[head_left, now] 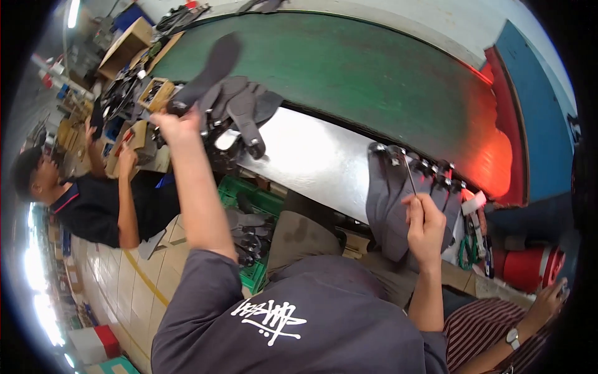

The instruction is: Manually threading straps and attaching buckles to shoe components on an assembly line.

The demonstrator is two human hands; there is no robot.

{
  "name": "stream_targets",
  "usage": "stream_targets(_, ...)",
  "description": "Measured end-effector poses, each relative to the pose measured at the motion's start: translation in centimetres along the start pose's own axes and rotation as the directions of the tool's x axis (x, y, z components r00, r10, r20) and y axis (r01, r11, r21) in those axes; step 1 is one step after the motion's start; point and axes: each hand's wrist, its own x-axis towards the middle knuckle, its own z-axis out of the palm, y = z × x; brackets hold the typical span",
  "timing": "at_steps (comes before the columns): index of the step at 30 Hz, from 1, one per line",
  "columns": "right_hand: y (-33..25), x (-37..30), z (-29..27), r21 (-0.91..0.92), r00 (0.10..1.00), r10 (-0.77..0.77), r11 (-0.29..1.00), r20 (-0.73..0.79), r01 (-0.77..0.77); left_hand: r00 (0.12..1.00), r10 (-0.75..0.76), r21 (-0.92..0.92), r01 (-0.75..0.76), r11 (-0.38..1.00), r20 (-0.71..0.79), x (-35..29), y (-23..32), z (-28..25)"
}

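My left hand (179, 128) is raised at the left, its fingers closed on the black end of a dark grey, sole-shaped piece (215, 65). The piece is smeared by motion. Just beyond that hand, a heap of similar grey pieces (244, 109) with black end parts lies on the metal worktop (317, 149). My right hand (427, 227) pinches a thin metal rod (409, 171), its handle hidden in the fist. The rod's tip is close to the black end parts of a row of overlapping grey sole-shaped pieces (389, 206) at the worktop's right end.
A green conveyor belt (324, 62) runs behind the worktop. Below stands a green crate (252, 274) with more pieces. A co-worker in black (93, 206) works at left; another's watch-wearing arm (511, 340) shows lower right. Cutters (470, 246) and a red bucket (526, 268) are at right.
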Motion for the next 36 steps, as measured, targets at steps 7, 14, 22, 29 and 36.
stream_targets(7, 5.4, 4.5, -0.8, -0.217, 0.981, -0.058, 0.976, -0.187, 0.016, 0.999, -0.034, 0.393, 0.040, 0.919, -0.022, 0.9, 2.0, -4.6)
stream_targets(14, 4.1, 6.5, 0.5, -0.190, 0.992, 0.101, 0.975, -0.073, -0.114, 0.960, 0.188, 0.576, -0.276, 0.770, 0.209, -10.0, -0.6, -2.0)
stream_targets(22, 2.3, 7.2, 3.0, -0.186, 0.973, -0.228, 0.958, -0.043, 0.217, 0.675, -0.643, 0.798, 0.132, 0.588, 0.362, -25.1, -13.8, -3.1)
stream_targets(29, -2.5, 2.2, 4.9, 0.567, 0.993, -0.108, 0.815, -0.047, 0.115, 0.324, -0.667, 0.607, 0.275, 0.745, 0.671, -30.1, -17.1, 0.9)
stream_targets(36, -0.8, 1.1, 5.4, 0.506, 0.999, 0.051, 0.861, 0.015, -0.051, 0.472, -0.811, 0.787, 0.325, 0.525, 0.347, -28.2, -17.0, -1.7)
